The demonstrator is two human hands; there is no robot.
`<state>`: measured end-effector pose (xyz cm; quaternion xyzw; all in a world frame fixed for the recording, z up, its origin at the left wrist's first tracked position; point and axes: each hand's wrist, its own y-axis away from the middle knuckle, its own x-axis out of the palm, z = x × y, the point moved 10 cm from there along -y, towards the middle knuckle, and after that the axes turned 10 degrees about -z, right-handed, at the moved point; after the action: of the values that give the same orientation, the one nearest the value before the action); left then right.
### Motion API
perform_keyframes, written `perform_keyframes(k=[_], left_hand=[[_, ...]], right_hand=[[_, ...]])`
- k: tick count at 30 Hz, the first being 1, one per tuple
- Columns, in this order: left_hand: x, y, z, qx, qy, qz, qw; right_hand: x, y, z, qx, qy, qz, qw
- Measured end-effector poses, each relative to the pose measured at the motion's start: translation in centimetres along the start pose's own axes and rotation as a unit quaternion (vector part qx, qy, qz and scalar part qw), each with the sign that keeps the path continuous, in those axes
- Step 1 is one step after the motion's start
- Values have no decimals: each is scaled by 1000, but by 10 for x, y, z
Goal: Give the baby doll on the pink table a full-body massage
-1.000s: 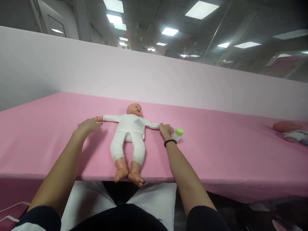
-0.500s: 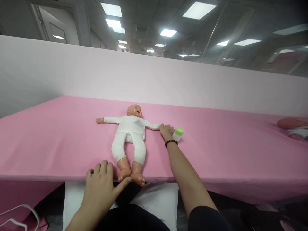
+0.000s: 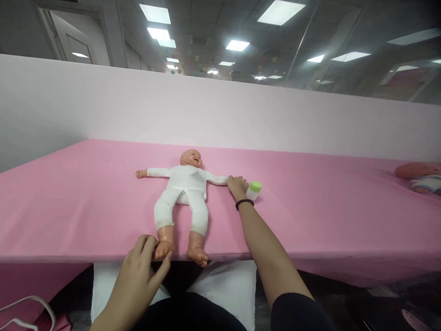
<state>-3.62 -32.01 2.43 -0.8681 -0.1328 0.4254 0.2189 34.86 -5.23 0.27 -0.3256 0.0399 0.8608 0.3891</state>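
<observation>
One doll foot (image 3: 164, 247) — partly behind left hand (image 3: 134, 281)

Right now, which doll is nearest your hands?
The doll in white, lying on its back in front of you: your left hand is at its foot, your right hand at its arm. The other doll lies far right.
</observation>
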Motion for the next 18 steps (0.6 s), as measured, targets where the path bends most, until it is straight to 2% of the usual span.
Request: perform_keyframes(k=[5,11,15,18], left_hand=[[-14,-1,11,-50,147,-84,984],[3,8,40,-187,353,-146,905],[5,13,55,-263,405,-185,856],[8,14,57,-312,427,-194,826]], right_hand=[[-8,-5,3,9,-41,-55,998],[0,-6,2,43,-176,-61,982],[3,-5,-1,64,-232,-73,968],[5,-7,-4,76,-255,-81,961]])
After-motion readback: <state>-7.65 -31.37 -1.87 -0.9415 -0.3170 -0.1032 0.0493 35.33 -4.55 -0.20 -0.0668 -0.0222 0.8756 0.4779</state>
